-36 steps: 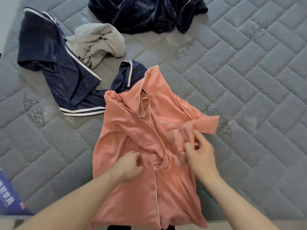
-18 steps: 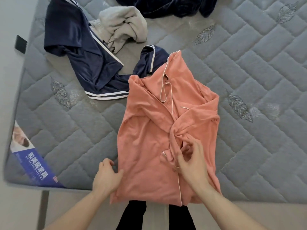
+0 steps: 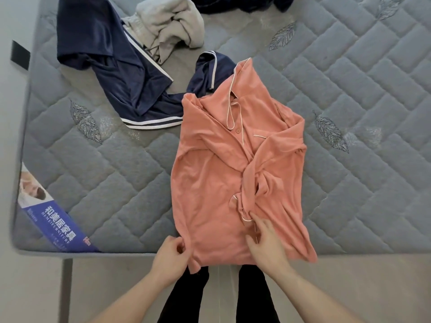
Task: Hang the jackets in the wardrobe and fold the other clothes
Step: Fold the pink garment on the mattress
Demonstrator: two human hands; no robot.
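A grey quilted mattress [image 3: 349, 89] fills the view from above, with clothes spread over it; everything here is placed relative to the salmon pyjama shirt [image 3: 210, 183] lying near the mattress's front edge, just right of centre. Far to the shirt's left, at the mattress's front corner, is a blue printed label [image 3: 60, 229]. Up and to the left of the shirt lies a crumpled navy garment [image 3: 116, 73] with white stripes, one end tucked just under the shirt's collar. Beyond that sits a bunched beige garment [image 3: 168, 26], and past the shirt's top, at the frame's edge, a dark velvet garment [image 3: 245, 4]. None of these three is folded, and no wardrobe or jackets on hangers are in view, so most of the task appears left. The shirt itself is partway folded: it lies front up, buttoned, white piping along collar and pocket, with both sleeves drawn across the chest and bunched near the middle, its hem slightly overhanging the mattress edge. The left hand [image 3: 170, 259] pinches the shirt's lower left corner. The right hand [image 3: 265, 243] rests on the lower front by the placket, fingers fairly straight and relaxed, grasping nothing. Folding the hem upward looks like the likely next step.
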